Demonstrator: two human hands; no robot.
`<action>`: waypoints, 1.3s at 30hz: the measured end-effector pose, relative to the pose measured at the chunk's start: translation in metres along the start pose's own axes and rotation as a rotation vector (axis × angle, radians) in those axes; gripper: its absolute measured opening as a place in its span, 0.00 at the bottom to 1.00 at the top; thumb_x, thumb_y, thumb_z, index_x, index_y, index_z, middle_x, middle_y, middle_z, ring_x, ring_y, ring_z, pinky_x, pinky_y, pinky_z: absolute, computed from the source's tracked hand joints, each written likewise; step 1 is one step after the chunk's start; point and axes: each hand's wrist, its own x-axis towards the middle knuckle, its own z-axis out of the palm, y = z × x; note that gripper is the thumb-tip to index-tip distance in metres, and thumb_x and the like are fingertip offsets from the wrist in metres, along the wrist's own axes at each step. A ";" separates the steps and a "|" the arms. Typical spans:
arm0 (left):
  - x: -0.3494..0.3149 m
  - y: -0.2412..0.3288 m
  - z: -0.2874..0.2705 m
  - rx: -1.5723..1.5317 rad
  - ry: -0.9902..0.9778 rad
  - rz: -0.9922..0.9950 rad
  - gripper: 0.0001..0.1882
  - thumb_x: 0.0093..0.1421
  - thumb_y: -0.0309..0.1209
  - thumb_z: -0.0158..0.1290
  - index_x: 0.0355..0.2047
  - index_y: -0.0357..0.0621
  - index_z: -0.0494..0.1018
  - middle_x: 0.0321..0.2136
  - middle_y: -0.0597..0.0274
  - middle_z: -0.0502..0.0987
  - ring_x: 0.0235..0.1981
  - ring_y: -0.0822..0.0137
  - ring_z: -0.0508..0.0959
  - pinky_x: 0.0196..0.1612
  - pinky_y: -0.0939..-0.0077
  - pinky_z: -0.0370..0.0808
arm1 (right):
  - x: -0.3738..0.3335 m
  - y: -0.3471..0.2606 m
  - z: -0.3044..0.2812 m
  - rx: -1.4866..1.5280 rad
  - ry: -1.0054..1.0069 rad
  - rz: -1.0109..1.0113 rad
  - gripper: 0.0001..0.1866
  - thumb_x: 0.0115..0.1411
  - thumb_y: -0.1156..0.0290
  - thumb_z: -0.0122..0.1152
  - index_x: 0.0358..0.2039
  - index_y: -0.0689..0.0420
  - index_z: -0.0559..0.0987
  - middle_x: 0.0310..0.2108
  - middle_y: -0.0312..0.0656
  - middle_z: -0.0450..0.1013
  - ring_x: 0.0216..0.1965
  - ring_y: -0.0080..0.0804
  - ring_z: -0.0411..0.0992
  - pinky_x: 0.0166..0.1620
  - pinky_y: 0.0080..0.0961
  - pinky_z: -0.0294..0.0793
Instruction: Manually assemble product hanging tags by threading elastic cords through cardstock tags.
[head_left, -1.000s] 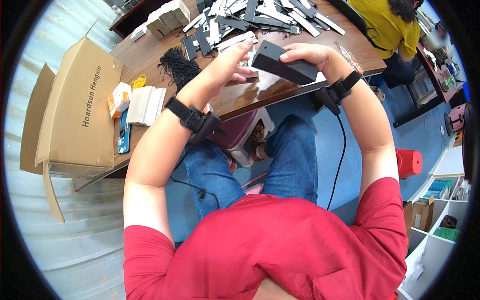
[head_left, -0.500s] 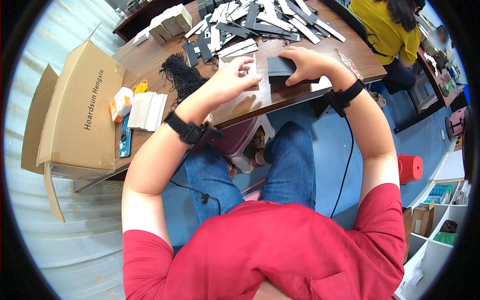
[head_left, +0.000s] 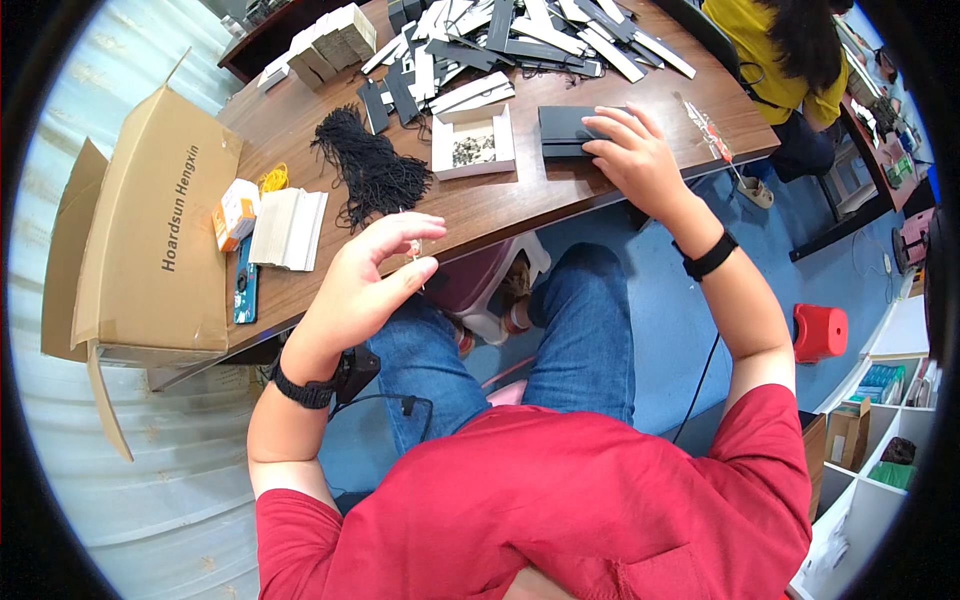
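My right hand (head_left: 632, 155) lies flat on a flat black box (head_left: 568, 131) on the brown wooden table (head_left: 500, 200), fingers spread over its right end. My left hand (head_left: 372, 272) is raised near the table's front edge, pinching a tiny metal piece (head_left: 413, 249) between thumb and forefinger. A small white open box (head_left: 473, 146) with several small metal parts sits just left of the black box. A heap of black strings (head_left: 372, 167) lies left of that.
A large open cardboard box (head_left: 150, 240) stands at the table's left end, with a stack of white cards (head_left: 288, 228), an orange-white packet (head_left: 235, 211) and a phone (head_left: 245, 293) beside it. Black and white flat pieces (head_left: 500, 40) pile at the back. A person in yellow (head_left: 780, 50) sits far right. A red stool (head_left: 820, 331) stands on the blue floor.
The black box, held up in both hands before, now lies on the table under my right hand. My left hand left it, drew back toward me and now pinches a small metal piece.
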 end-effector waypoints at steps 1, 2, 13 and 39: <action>-0.005 0.001 -0.001 -0.008 0.000 0.003 0.16 0.57 0.30 0.54 0.45 0.38 0.72 0.46 0.59 0.73 0.46 0.70 0.71 0.50 0.75 0.67 | -0.005 -0.004 0.001 -0.071 0.085 -0.001 0.11 0.49 0.73 0.59 0.35 0.51 0.79 0.46 0.37 0.71 0.53 0.34 0.66 0.60 0.40 0.57; -0.010 0.001 -0.001 -0.026 -0.016 -0.024 0.16 0.58 0.29 0.52 0.46 0.37 0.71 0.48 0.59 0.72 0.49 0.69 0.70 0.53 0.74 0.65 | -0.009 -0.008 0.002 -0.102 0.111 0.005 0.10 0.50 0.74 0.57 0.35 0.50 0.79 0.44 0.36 0.72 0.51 0.34 0.67 0.59 0.38 0.59; -0.021 0.001 0.006 -0.009 -0.067 -0.049 0.17 0.58 0.27 0.52 0.47 0.34 0.71 0.48 0.57 0.72 0.51 0.67 0.70 0.56 0.73 0.64 | -0.005 -0.001 0.017 -0.056 0.195 0.128 0.10 0.47 0.73 0.62 0.32 0.51 0.79 0.35 0.35 0.73 0.43 0.35 0.69 0.48 0.33 0.65; -0.031 0.003 0.018 0.024 -0.083 -0.024 0.16 0.56 0.30 0.52 0.44 0.35 0.74 0.45 0.55 0.75 0.49 0.64 0.72 0.55 0.71 0.65 | -0.014 -0.007 0.026 -0.064 0.283 0.240 0.10 0.43 0.75 0.65 0.29 0.52 0.77 0.40 0.37 0.70 0.46 0.39 0.67 0.50 0.36 0.65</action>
